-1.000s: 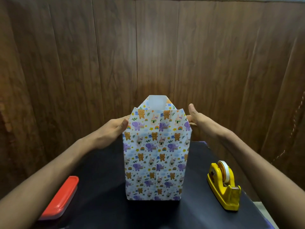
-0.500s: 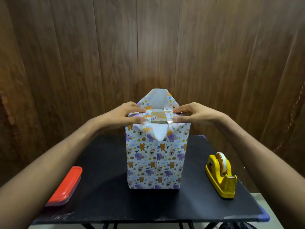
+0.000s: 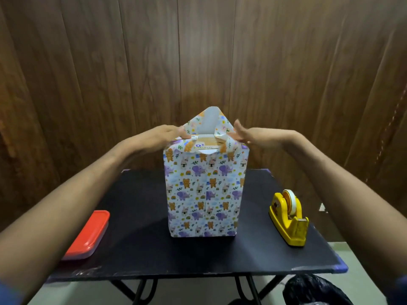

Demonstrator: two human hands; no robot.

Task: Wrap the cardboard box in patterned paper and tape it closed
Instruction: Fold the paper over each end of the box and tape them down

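Leftmost, a red-lidded container (image 3: 88, 235) lies near the left edge of the dark surface (image 3: 136, 194). The left hand (image 3: 164, 135) reaches to the top left edge of the cardboard box (image 3: 208, 146), which stands upright at mid-surface, its sides covered in patterned paper (image 3: 202, 194). This grip pinches the left side flap of paper at the box top, fingertips (image 3: 184, 134) curled onto it. Between the hands, the box top shows partly bare: brown cardboard is visible beneath a white rear flap that stands upright and a small front flap folded down. The right hand (image 3: 248, 136) is at the top right edge; its grip is spread, fingers straight and touching the right side flap, thumb raised. A yellow tape dispenser (image 3: 288, 219) sits well to the right of the box, apart from it. Compared with half a second earlier, the right hand has released its pinch and opened, both hands have moved outward from the centre, and the side flaps are less tightly folded inward.
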